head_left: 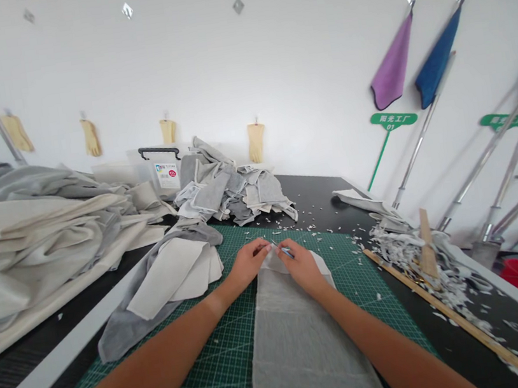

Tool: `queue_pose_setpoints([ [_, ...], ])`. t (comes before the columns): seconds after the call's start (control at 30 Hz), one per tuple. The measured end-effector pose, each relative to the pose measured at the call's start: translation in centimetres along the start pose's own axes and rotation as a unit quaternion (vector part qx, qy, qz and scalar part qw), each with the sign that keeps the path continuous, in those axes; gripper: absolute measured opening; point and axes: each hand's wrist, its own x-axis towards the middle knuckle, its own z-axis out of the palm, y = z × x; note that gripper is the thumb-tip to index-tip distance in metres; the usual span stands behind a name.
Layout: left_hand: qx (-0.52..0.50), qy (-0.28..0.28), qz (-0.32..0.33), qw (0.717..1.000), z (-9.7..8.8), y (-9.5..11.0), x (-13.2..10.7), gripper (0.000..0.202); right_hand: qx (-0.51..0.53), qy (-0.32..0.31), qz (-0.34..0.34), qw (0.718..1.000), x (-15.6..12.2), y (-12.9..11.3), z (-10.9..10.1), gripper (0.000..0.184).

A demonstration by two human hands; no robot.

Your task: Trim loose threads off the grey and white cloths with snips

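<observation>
Your left hand (250, 260) pinches the grey cloth (303, 335) near the far edge of the mat (359, 270), right hand (302, 266) gripping a blue tool (288, 253): steer it off your fingers.

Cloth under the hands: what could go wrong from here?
The blue tool in the right hand has its tip close to the left hand; a slip might nick a finger or the cloth. Loose scraps lie near the mat, so some might cling to the cloth.
</observation>
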Motion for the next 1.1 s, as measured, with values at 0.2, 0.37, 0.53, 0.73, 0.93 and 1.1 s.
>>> queue_pose_setpoints([
  [0.2, -0.010, -0.004, -0.001, 1.000, -0.2, 0.3, 0.1, 0.030, -0.057, -0.008, 0.008, 0.998, -0.3, -0.5, -0.2, 0.028],
  [0.37, -0.030, -0.009, -0.011, 0.999, -0.2, 0.3, 0.2, 0.031, -0.079, -0.013, 0.015, 0.997, -0.6, -1.1, -0.5, 0.035],
  [0.53, -0.033, -0.004, -0.001, 0.999, 0.0, -0.3, 0.3, 0.029, -0.077, -0.021, 0.000, 0.997, -0.7, -1.3, -0.5, 0.038],
  [0.73, -0.034, -0.006, -0.001, 0.999, 0.0, -0.3, 0.3, 0.028, -0.088, -0.026, -0.021, 0.996, -0.9, -1.6, -0.5, 0.040],
  [0.93, -0.026, -0.008, -0.011, 1.000, -0.1, 0.0, 0.1, 0.025, -0.102, -0.033, -0.026, 0.994, -1.1, -1.9, -0.7, 0.040],
  [1.1, -0.027, -0.014, -0.029, 0.999, -0.1, -0.2, 0.3, 0.026, -0.107, -0.038, -0.033, 0.993, -1.0, -1.8, -0.7, 0.039],
])
